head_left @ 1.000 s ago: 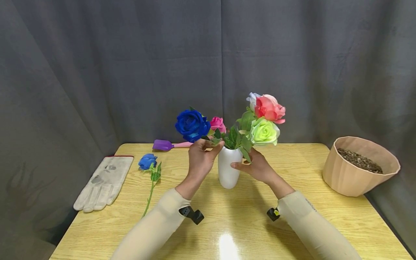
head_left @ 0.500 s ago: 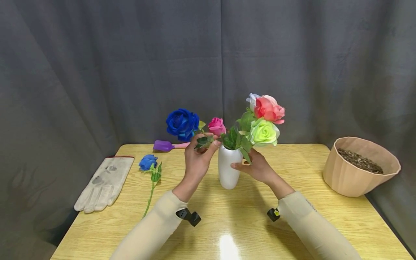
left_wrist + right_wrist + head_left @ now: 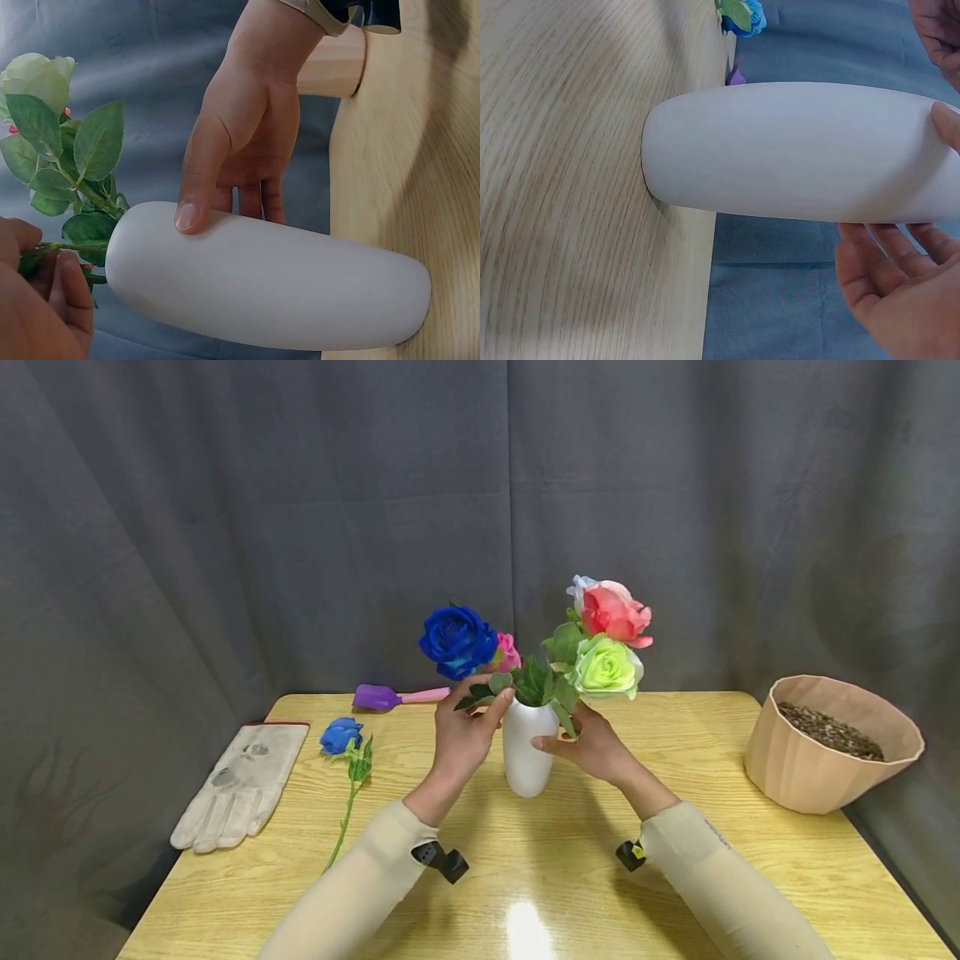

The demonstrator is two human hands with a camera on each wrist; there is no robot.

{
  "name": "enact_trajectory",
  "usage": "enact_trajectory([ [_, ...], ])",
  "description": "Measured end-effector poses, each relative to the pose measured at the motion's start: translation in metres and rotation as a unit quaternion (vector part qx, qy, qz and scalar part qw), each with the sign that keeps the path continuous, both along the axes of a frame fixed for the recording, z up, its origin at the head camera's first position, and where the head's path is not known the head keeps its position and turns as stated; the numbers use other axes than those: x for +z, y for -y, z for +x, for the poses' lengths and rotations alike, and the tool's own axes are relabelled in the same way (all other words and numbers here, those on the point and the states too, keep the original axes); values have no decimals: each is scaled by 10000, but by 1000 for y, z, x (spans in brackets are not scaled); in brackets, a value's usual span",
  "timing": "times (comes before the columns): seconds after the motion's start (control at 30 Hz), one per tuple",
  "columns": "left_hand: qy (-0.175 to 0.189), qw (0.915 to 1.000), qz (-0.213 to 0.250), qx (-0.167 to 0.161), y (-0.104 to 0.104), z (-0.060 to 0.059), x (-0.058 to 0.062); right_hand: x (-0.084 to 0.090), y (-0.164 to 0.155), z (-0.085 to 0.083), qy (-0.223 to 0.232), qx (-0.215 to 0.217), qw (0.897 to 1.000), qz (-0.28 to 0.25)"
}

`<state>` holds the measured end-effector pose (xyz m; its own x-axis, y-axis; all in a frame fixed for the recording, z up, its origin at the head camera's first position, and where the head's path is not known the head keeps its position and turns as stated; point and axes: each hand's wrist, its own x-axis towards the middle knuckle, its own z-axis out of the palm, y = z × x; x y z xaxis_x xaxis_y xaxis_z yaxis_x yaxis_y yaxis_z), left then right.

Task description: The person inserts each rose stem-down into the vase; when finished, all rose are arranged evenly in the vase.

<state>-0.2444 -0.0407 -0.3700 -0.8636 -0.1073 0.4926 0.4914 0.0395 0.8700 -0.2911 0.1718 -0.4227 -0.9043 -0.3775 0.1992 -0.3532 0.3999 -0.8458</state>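
A white vase (image 3: 527,752) stands upright on the table, holding coral, pale green, pale blue and pink roses. My right hand (image 3: 596,745) grips it just below the rim, thumb on the near side; in the right wrist view its fingers lie along the vase's side. Left of the vase mouth, my left hand (image 3: 463,731) pinches the stem of a dark blue rose (image 3: 458,642), whose bloom leans left in front of the pink rose (image 3: 507,653). The left wrist view shows that green stem (image 3: 71,246) between thumb and fingers, reaching the vase's mouth. The stem's lower end is hidden.
A lighter blue rose (image 3: 341,736) lies on the table at the left, beside a grey work glove (image 3: 243,781). Behind them lies a small purple shovel (image 3: 377,697) with a pink handle. A peach planter (image 3: 795,768) with dark soil-like filling stands on the right.
My left hand shifted left with the dark blue rose, then back right and closer to the vase, so the bloom overlaps the pink rose again. My right hand stays on the vase.
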Motion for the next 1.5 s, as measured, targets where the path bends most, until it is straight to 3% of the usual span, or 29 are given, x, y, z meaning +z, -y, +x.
enact_trajectory([
  [0.27, -3, 9992, -388, -118, -5, -4, -7, 1, 0, 2, -24, -5, 10000, 50],
  [0.4, 125, 9954, -947, -42, -6, -5, -8, 2, 0, 1, -8, 36, 10000, -24],
  [0.5, 112, 9882, -1528, 88, -5, -5, -9, 2, 0, 2, 8, 63, 10000, -44],
  [0.63, 269, 9814, -1898, 84, -2, -5, -9, 2, 0, 1, -68, 35, 10000, 27],
  [0.83, 720, 9822, -1725, -160, 7, -1, -7, 2, 0, 1, -78, -4, 10000, 46],
  [1.0, 767, 9838, -1564, -424, 18, -3, -11, 1, 0, 1, -91, 17, 10000, -16],
  [1.13, 1028, 9797, -1602, -632, 30, -3, -12, 2, 0, 0, -99, 40, 9999, -27],
  [1.3, 1460, 9728, -1676, -653, 44, -3, -10, 5, 1, 1, -3, 12, 10000, 40],
  [1.5, 1688, 9703, -1624, -600, 58, -3, -11, 10, 3, 5, 115, -3, 9999, 117],
])
